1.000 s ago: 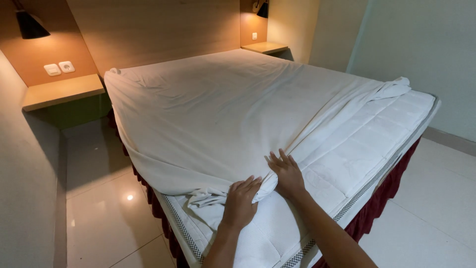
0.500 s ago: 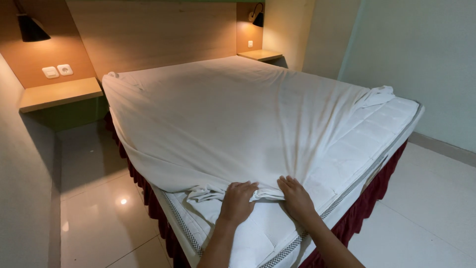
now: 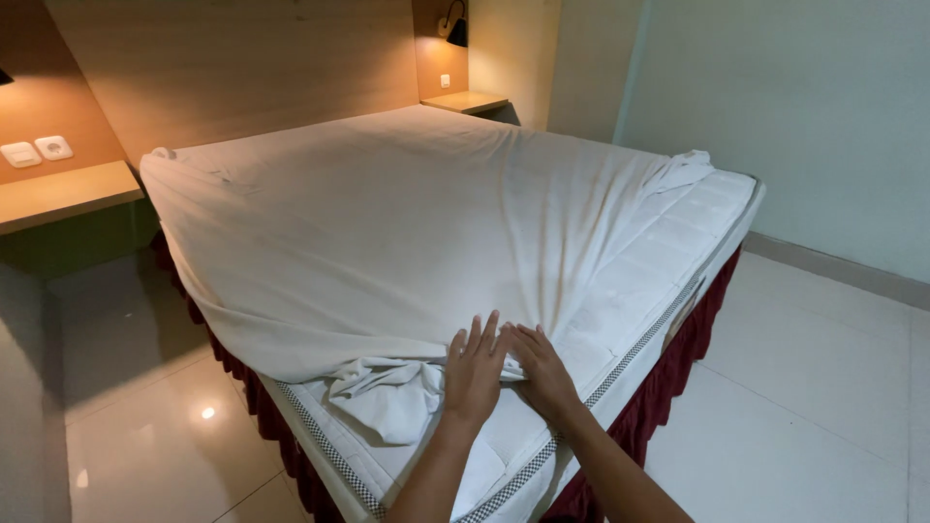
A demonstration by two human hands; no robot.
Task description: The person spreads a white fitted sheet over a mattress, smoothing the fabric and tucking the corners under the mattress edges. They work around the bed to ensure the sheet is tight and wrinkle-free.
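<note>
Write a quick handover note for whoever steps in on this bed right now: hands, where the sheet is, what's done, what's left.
Left hand: flat, fingers spread, pressing the white sheet near the foot edge of the mattress. No grip on anything.
Right hand: flat beside it, touching it, pressing the same sheet edge.
Sheet: spread over most of the bed, bunched at the near corner and at the far right corner.
Done: sheet covers the head end.
Left: the foot strip of the mattress is bare, and both foot corners are loose.
</note>
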